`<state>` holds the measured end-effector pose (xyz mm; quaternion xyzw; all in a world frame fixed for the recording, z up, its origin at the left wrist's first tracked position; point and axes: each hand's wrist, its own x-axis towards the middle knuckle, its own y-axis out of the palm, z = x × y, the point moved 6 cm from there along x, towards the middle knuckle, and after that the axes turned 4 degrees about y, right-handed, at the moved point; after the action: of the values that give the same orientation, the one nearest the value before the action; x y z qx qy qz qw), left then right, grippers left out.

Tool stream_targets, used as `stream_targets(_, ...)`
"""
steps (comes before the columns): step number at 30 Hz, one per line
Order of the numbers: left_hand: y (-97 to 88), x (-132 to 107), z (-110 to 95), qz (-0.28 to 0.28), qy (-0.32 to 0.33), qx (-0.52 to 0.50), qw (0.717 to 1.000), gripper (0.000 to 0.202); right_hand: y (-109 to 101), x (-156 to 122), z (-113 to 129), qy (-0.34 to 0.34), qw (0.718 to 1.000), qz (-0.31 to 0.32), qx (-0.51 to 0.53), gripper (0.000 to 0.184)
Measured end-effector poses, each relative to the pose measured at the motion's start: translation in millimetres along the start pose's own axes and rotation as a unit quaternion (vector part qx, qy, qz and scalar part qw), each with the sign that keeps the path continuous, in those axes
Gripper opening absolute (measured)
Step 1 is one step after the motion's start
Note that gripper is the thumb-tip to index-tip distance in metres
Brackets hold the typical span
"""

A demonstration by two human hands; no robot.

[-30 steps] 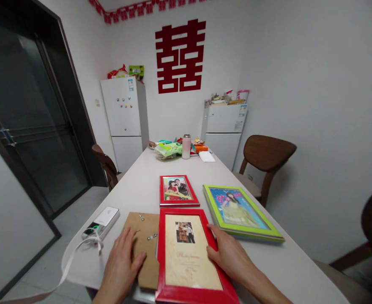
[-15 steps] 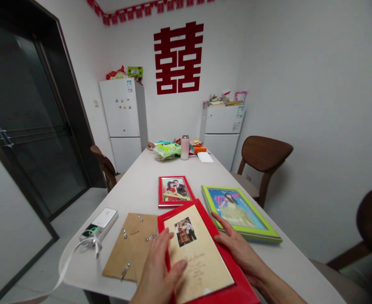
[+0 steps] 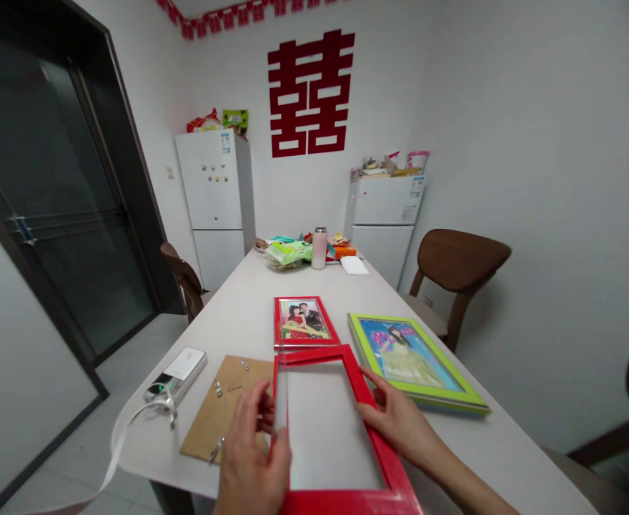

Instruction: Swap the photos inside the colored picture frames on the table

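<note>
A red photo frame (image 3: 365, 383) is tilted up over the near side of the table, with the pale tabletop showing through its opening. My right hand (image 3: 394, 422) grips its right side, thumb on the front. At the left edge my left hand (image 3: 255, 443) curls round, thumb in front and fingertips partly behind. A narrow clear strip, perhaps the edge of a transparent sheet, shows along that inner left edge. Beside and partly under my left hand lies a brown backing board (image 3: 212, 408) with metal clips. The cream printed insert is out of sight.
A smaller red framed picture (image 3: 306, 322) lies just beyond, and a green framed picture (image 3: 411, 357) to the right. A power bank (image 3: 178, 375) with a white strap sits at left. Farther off stand a pink bottle (image 3: 319, 248) and packets (image 3: 287, 252). Brown chairs (image 3: 462, 261) flank the table (image 3: 239, 307).
The cream insert with its small photo has gone from the red frame's opening. My left hand has moved from the insert's face to the frame's left edge. The view has shifted slightly.
</note>
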<state>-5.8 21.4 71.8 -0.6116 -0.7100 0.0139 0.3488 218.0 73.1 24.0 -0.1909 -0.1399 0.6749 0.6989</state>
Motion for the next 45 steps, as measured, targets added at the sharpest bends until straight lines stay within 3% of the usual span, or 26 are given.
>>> stream_targets(4, -32.7, -7, 49, -0.027, -0.126, -0.037, 0.991, 0.052, -2, 2, -12, -0.040, 0.975, -0.047, -0.212, 0.052)
stream_targets(8, -36.7, -20, 81, -0.025, -0.165, -0.057, 0.984, 0.050, 1, 3, -16, -0.063, 0.953, -0.057, -0.292, 0.047)
stream_targets(15, -26.6, -24, 86, 0.027, -0.146, 0.038, 0.988, 0.047, 6, 3, -17, -0.065, 0.928, -0.054, -0.362, 0.040)
stream_targets(20, -23.4, -22, 86, 0.048, -0.095, 0.123, 0.987, 0.042, 6, -4, -4, -0.085, 0.918, -0.089, -0.376, 0.034)
stream_targets(24, -18.0, -24, 83, 0.073, -0.037, 0.182, 0.980, 0.039, 17, -4, 14, -0.148, 0.940, -0.095, -0.293, 0.033)
stream_targets(26, -14.6, -26, 77, 0.086, -0.003, 0.200, 0.976, 0.039, 32, 2, 15, -0.116, 0.972, -0.031, -0.200, 0.037)
stream_targets(28, -9.1, -29, 69, 0.111, 0.038, 0.210, 0.971, 0.042, 54, 8, 10, -0.042, 0.995, 0.048, -0.077, 0.044)
stream_targets(31, 3.5, -35, 59, 0.164, 0.102, 0.217, 0.957, 0.051, 88, 11, 7, 0.055, 0.984, 0.141, 0.099, 0.054)
stream_targets(35, 17.8, -39, 53, 0.196, 0.159, 0.233, 0.939, 0.062, 112, 6, 25, 0.087, 0.943, 0.210, 0.243, 0.039)
stream_targets(38, 17.7, -34, 49, 0.162, 0.190, 0.228, 0.941, 0.069, 106, 2, 50, 0.071, 0.931, 0.185, 0.305, 0.030)
stream_targets(41, 7.1, -26, 40, 0.093, 0.210, 0.165, 0.959, 0.063, 92, -5, 76, 0.023, 0.920, 0.168, 0.354, 0.031)
stream_targets(43, -1.7, -19, 38, 0.042, 0.173, 0.090, 0.980, 0.054, 85, -8, 80, 0.017, 0.915, 0.150, 0.375, 0.036)
stream_targets(45, -5.7, -15, 39, -0.006, 0.080, 0.001, 0.997, 0.042, 82, -10, 67, 0.056, 0.914, 0.112, 0.386, 0.040)
